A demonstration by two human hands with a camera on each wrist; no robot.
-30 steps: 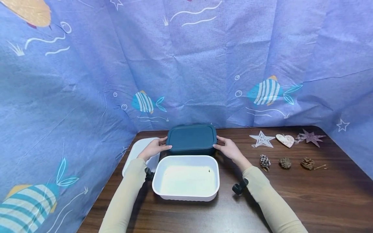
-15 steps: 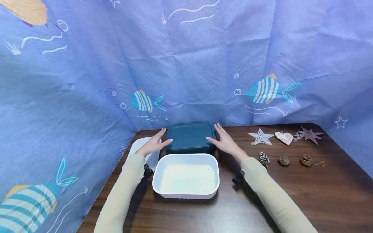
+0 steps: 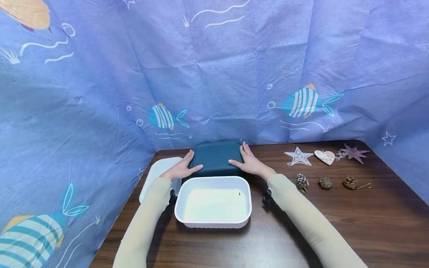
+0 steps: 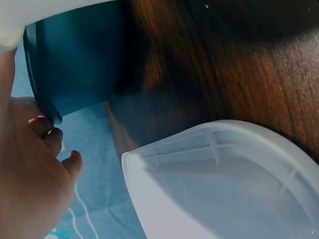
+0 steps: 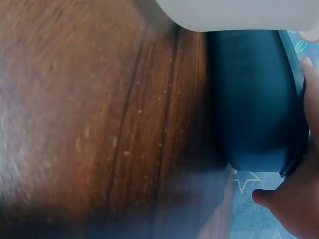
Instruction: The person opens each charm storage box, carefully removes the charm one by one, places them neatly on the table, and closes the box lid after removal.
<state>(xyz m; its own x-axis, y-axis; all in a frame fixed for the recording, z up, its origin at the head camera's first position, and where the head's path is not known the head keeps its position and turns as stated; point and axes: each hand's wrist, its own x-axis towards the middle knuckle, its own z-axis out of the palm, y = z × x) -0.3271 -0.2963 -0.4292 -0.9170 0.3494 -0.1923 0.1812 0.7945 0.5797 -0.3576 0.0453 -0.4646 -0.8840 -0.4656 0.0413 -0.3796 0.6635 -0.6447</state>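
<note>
A dark teal lidded box (image 3: 216,158) sits at the table's back edge, against the curtain. My left hand (image 3: 181,168) lies at its left end, thumb at the front edge and fingers stretched along the side. At the right end, my right hand (image 3: 252,163) has its thumb over the lid and its fingers extended toward the back corner. Both wrist views show fingers close to the lid's rim; firm contact is hard to judge. Directly in front stands an open white container (image 3: 213,203). A white lid (image 3: 159,176) lies to the left, partly under my left forearm.
On the right lie a white star (image 3: 298,156), a heart ornament (image 3: 324,157) and a purple star (image 3: 354,153). Below them are a frosted pine cone (image 3: 302,181) and brown pine cones (image 3: 350,182). A blue fish-print curtain (image 3: 214,74) hangs behind the brown table (image 3: 268,245).
Both hands held the teal box's ends a second ago; their fingers have since straightened and spread. The right hand has shifted left over the lid. The box looks about where it was.
</note>
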